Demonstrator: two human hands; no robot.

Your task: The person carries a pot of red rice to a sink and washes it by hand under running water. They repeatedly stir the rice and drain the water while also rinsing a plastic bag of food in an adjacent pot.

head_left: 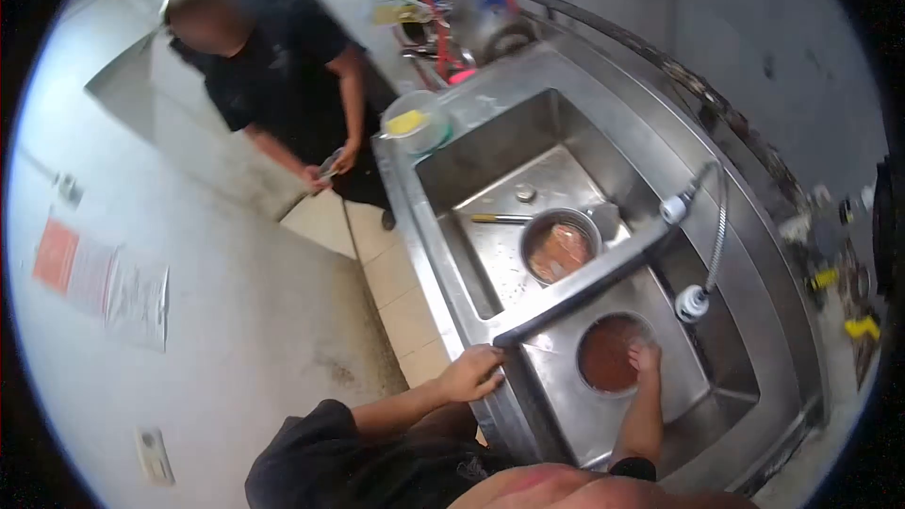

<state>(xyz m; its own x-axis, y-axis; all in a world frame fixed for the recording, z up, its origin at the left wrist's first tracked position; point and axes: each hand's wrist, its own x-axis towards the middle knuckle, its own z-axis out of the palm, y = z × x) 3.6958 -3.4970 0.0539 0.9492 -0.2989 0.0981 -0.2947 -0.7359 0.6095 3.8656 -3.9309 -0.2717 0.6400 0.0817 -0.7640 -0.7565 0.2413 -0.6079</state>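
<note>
A: What dominates the frame?
B: A steel double sink (432, 247), stretching from upper centre to lower right. A co-worker (283, 66) in dark clothing stands at upper left, both hands at a small object too blurred to name.

A: And inside the sink?
B: The far basin (500, 269), at centre, carries a pot (524, 245) of pinkish pieces. The near basin (556, 396), lower right of centre, holds a round bowl (580, 358) of reddish-brown contents (606, 358).

A: Whose hands are at work?
B: The camera wearer's. The right hand (645, 356) reaches over the bowl's right side, fingers at or in the contents; whether they are spread, pressed together or pinching anything cannot be told. At bottom centre, the left hand (473, 373) rests with fingers bent over the sink's edge.

A: Which step is this?
B: Apparently, working the bowl's contents by hand, with the pot left alone.

A: What does the next move call for?
B: In our judgement, fingers kept inside the rim, unhurried motion so nothing slops out, and a free left hand to steady the bowl should it slide. A white spray nozzle (692, 303) hangs nearby, right of centre.
</note>
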